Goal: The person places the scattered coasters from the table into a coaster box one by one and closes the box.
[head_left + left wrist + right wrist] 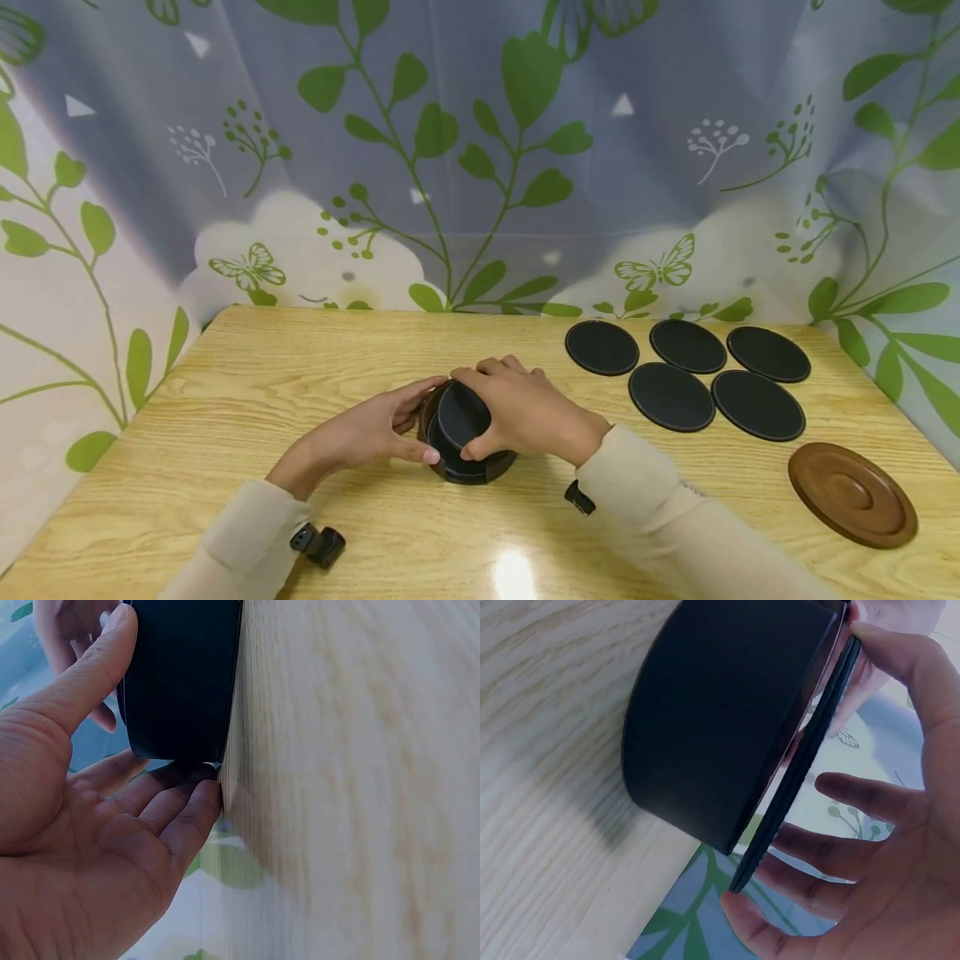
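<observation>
In the head view a round black coaster holder (467,477) with a brown inside stands on the table between both hands. My left hand (363,435) steadies its left side, the thumb at the near rim and the fingers round the far side. With my right hand (528,414) I hold a round black stitched coaster (459,414) by its edges over the holder's opening. From the right wrist view, this coaster (799,765) stands tilted along the rim of the holder (697,720); whether it is one or two together I cannot tell. More black lies inside the holder.
Several round black coasters (671,397) lie flat in two rows at the table's back right. A brown round wooden dish (813,479) lies nearer, by the right edge. A leaf-patterned curtain (480,167) hangs behind the wood-grain table (225,400).
</observation>
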`<state>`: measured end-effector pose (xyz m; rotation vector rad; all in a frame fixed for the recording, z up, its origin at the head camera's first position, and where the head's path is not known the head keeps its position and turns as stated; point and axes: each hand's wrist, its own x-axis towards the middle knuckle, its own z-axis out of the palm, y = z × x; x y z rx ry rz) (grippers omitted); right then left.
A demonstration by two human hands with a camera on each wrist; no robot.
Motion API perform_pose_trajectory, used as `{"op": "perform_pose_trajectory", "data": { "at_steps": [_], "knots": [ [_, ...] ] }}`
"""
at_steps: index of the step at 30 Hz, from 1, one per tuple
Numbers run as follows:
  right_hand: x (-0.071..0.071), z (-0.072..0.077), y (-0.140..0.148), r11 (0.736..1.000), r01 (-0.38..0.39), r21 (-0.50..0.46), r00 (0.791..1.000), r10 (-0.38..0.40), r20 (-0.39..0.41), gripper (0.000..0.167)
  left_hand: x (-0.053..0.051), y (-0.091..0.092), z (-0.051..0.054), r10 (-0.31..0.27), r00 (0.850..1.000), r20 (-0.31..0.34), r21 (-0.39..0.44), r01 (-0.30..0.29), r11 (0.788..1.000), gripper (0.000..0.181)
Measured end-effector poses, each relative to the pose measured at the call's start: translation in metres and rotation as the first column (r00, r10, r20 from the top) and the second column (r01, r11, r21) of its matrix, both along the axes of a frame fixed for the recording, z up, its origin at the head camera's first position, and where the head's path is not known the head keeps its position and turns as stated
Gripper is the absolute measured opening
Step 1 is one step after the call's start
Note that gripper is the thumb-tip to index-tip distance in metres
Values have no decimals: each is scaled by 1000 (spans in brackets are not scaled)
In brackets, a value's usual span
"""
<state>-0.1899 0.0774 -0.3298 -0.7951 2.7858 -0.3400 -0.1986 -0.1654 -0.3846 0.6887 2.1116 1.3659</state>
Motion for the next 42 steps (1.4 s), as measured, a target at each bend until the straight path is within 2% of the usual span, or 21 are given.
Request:
{"op": "perform_pose_trajectory", "data": {
  "at_steps": [6,14,29,42],
  "knots": [
    [1,-2,-7,1000,-10,-4,1000,10,-3,91,0,0,0,-13,1000,12,30,12,999,103],
    [0,-4,-12,1000,-15,-16,1000,15,9,91,1,0,1,4,999,43,23,-5,1000,102],
    [3,-8,-14,1000,-28,-2,1000,28,-4,93,2,0,2,0,999,40,27,-1,1000,101],
    [4,-8,-18,998,-31,60,999,32,-29,93,0,-1,0,-11,998,55,47,9,999,103]
  ]
}}
